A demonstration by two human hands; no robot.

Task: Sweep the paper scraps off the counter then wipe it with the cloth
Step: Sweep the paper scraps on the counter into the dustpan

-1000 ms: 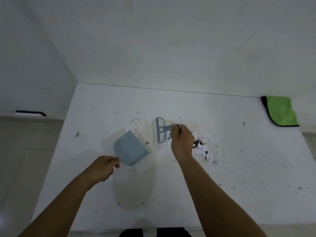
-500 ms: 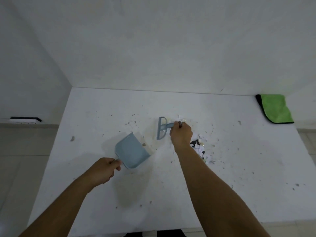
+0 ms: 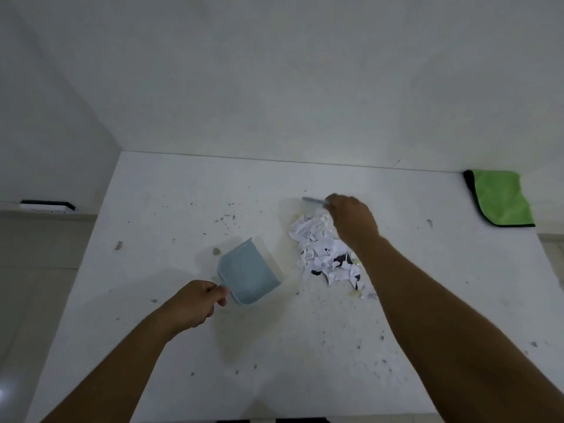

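Dustpan [image 3: 248, 274] sits gripped by its handle in my left hand [image 3: 195, 303], mouth facing the paper scraps [image 3: 323, 254] just right of it. My right hand [image 3: 351, 219], closed on the brush [image 3: 314, 201], has swung beyond the pile, so the sweep can begin. Cloth [image 3: 500, 198] waits far right.

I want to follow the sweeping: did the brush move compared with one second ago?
Yes. The brush in the right hand went away from the dustpan, toward the green cloth.

Matt white counter [image 3: 171, 300], smooth plastic dustpan [image 3: 248, 274], torn paper scraps [image 3: 320, 251], fuzzy cloth [image 3: 503, 198]
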